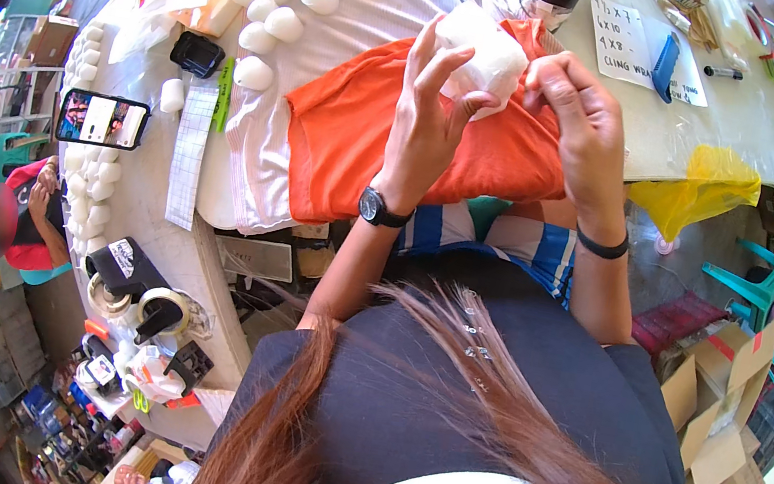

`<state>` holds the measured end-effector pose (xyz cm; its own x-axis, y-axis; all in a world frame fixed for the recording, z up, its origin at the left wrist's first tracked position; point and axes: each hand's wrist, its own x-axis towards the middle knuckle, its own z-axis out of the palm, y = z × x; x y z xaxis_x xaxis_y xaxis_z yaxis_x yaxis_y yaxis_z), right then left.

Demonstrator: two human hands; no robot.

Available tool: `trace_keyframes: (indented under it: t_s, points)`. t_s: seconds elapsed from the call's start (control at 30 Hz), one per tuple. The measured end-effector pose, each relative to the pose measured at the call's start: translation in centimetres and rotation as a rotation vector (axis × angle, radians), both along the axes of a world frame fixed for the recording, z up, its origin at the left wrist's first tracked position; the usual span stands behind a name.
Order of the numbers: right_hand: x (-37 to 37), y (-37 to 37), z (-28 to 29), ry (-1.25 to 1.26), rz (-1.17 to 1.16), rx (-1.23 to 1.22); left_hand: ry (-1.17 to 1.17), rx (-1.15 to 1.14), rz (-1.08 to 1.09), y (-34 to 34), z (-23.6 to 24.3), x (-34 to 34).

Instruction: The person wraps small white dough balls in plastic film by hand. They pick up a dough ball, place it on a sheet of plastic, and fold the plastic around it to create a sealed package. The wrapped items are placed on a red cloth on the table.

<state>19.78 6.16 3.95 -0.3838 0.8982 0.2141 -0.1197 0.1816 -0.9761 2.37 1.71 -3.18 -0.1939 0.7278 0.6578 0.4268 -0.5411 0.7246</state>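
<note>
A white, rounded, soft-looking bundle (pixel 489 60) sits between my hands, above an orange cloth (pixel 350 125). My left hand (pixel 428 112) has its index finger and thumb against the bundle's left and near sides, and the other fingers are raised. On the bundle's right, my right hand (pixel 576 120) is closed in a pinch. What its fingertips hold, if anything, is too small to make out. The orange cloth lies across my lap and the table edge, over a pale striped cloth (pixel 255 150).
Several white rolls (pixel 285 23) line the table's left side, near a phone (pixel 102 120), a black tray (pixel 197 55) and tape dispensers (pixel 161 313). A handwritten sheet (pixel 630 48), a blue cutter (pixel 665 68) and a yellow plastic bag (pixel 694 189) lie to the right. Another person (pixel 32 216) sits far left.
</note>
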Motion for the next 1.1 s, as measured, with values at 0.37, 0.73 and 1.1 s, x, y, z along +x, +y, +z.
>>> trace_keyframes:
  t_s: [0.37,0.73,1.1]
  points:
    - [-1.2,-0.7,0.5,-0.185,0.003,0.097,0.167,-0.045,0.074,-0.4,2.5,-0.1]
    - [-1.7,-1.5,-1.5,-0.394,-0.133,0.194,-0.003,-0.189,-0.003,-0.9,1.7,-0.7]
    - [-0.7,-1.1,-5.1,-0.629,-0.130,0.776,-0.318,-0.148,-0.092,-1.4,1.8,-0.6]
